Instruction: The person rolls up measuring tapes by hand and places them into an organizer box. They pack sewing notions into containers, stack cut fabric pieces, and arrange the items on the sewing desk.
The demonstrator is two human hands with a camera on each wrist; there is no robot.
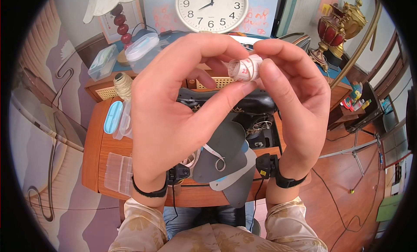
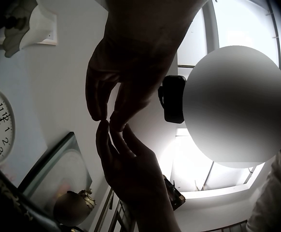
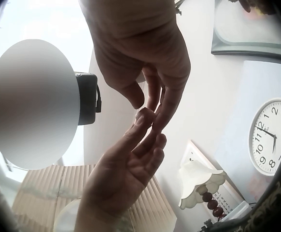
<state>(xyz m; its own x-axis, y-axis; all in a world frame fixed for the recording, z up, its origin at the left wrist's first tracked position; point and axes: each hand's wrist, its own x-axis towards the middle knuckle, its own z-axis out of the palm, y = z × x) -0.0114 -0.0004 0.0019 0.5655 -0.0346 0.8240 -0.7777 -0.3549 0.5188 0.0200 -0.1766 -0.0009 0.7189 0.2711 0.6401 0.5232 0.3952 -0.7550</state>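
A rolled measuring tape (image 1: 244, 70), white with red numbers, is held up between both hands in the head view. My left hand (image 1: 173, 108) pinches its left side between thumb and fingers. From the right, my right hand (image 1: 299, 87) grips the roll with thumb and index finger. In the left wrist view the left hand (image 2: 133, 63) and right hand (image 2: 135, 174) meet at their fingertips; the roll is hidden there. The right wrist view shows the right hand (image 3: 145, 53) above the left hand (image 3: 119, 179), fingertips together.
Below the hands a black sewing machine (image 1: 260, 102) stands on a wooden table (image 1: 97, 165). Grey template pieces (image 1: 239, 191) and a loose tape strip (image 1: 216, 154) lie there, with a thread cone (image 1: 123, 86), a blue case (image 1: 113, 117) and clear boxes (image 1: 117, 170) at the left.
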